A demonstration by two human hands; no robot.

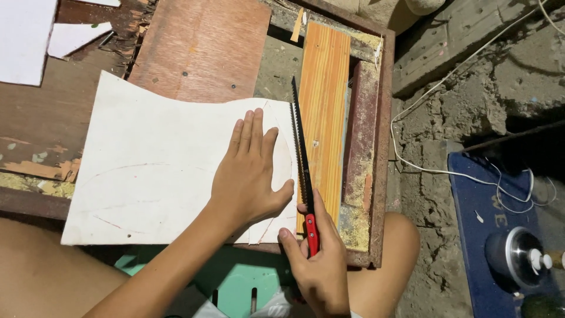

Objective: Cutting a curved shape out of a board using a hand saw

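Note:
My left hand [250, 171] lies flat, fingers spread, on a white board [147, 171] marked with curved pencil lines. It presses the board down near its right edge. My right hand [321, 265] grips the red handle of a hand saw [301, 153]. The saw's black toothed blade runs along the board's right edge, pointing away from me. An orange striped wooden plank [323, 106] lies just right of the blade.
A rusty metal frame [382, 147] with sawdust borders the work surface on the right. A brown plywood sheet [203, 47] lies behind the board. A white cable [435, 94] crosses the rough concrete floor. A blue mat [488, 218] carries a round metal object [518, 253].

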